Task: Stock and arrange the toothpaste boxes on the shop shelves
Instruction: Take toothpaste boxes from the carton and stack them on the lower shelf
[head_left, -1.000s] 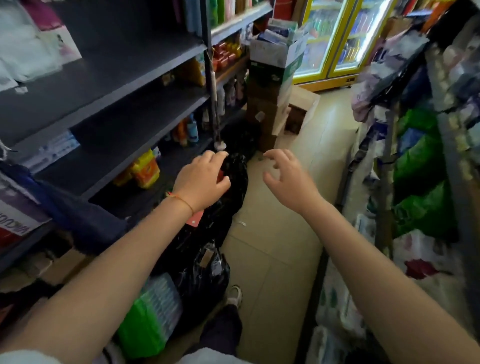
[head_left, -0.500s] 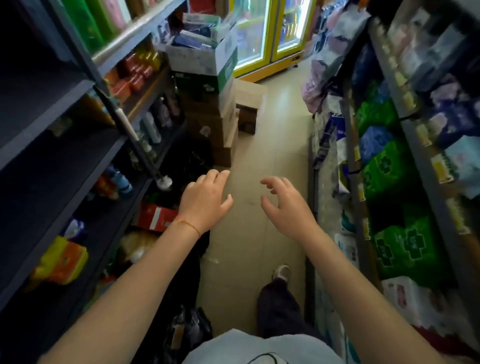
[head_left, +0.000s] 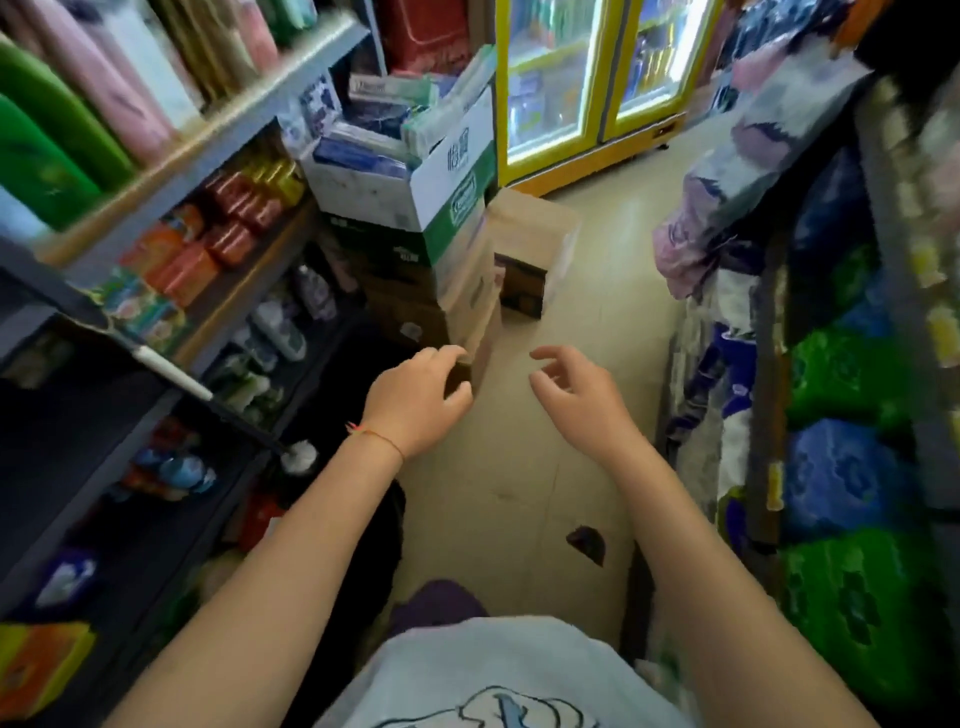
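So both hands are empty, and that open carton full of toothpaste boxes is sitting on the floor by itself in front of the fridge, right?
Not quite. In the head view the open carton of toothpaste boxes is not on the floor: it sits on top of a stack of other cartons beside the left shelves. The rest holds: the left hand and right hand are both empty.

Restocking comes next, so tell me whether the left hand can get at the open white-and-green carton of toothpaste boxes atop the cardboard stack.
Probably yes: the left hand is empty and open, and nothing stands between it and the white-and-green carton, whose top is open. It sits farther ahead and higher, though.
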